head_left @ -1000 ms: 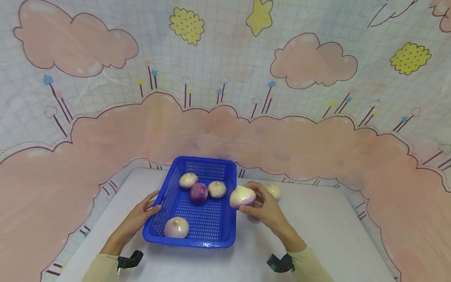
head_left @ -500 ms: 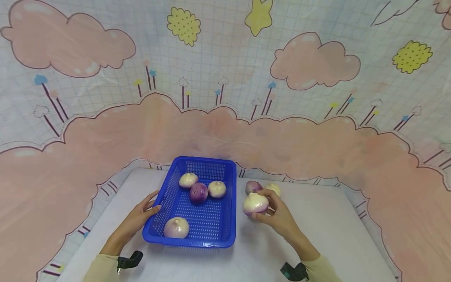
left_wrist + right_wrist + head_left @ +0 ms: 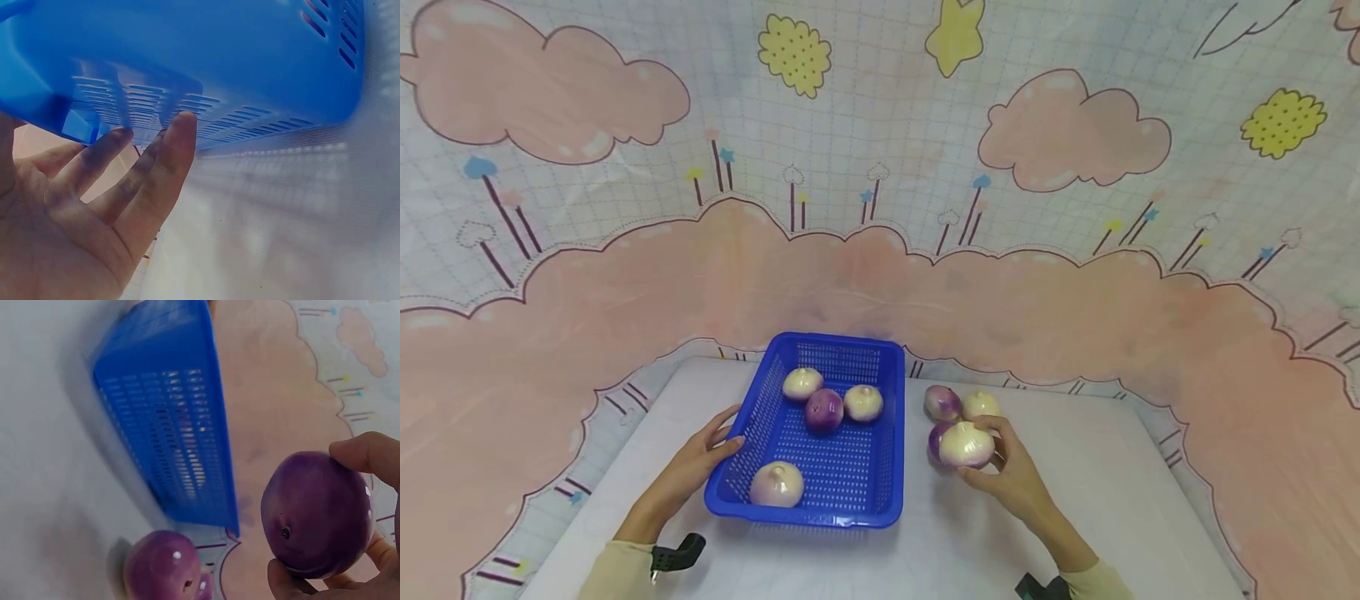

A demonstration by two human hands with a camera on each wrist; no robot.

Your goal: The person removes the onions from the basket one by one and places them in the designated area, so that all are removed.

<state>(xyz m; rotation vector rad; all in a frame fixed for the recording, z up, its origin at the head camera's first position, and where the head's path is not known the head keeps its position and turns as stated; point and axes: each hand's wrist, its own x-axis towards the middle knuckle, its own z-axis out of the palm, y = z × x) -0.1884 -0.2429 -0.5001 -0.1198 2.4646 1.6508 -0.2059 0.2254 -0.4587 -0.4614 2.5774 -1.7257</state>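
Observation:
My left hand (image 3: 703, 454) holds the left rim of a blue plastic basket (image 3: 897, 450), thumb over the edge; in the left wrist view its fingers touch the slotted outer wall. Inside the basket lie a purple onion (image 3: 823, 411) and several pale ones, one apart near the front. To the right, my right hand (image 3: 1011, 475) grips a glossy onion (image 3: 967, 444), pale on top and purple below. The right wrist view shows the purple underside of this held onion (image 3: 315, 515) between thumb and fingers. Partly hidden behind it is a purple onion (image 3: 935, 442).
Another purple onion (image 3: 942, 402) and a pale onion (image 3: 981, 405) sit farther back on the white table (image 3: 1112, 483), right of the basket. A patterned cloth (image 3: 1015, 308) with clouds hangs behind the table.
My right hand has moved right, away from the basket's right rim, with the onion still in its grip. Purple onions behind it have come into sight. The left hand and basket stay put.

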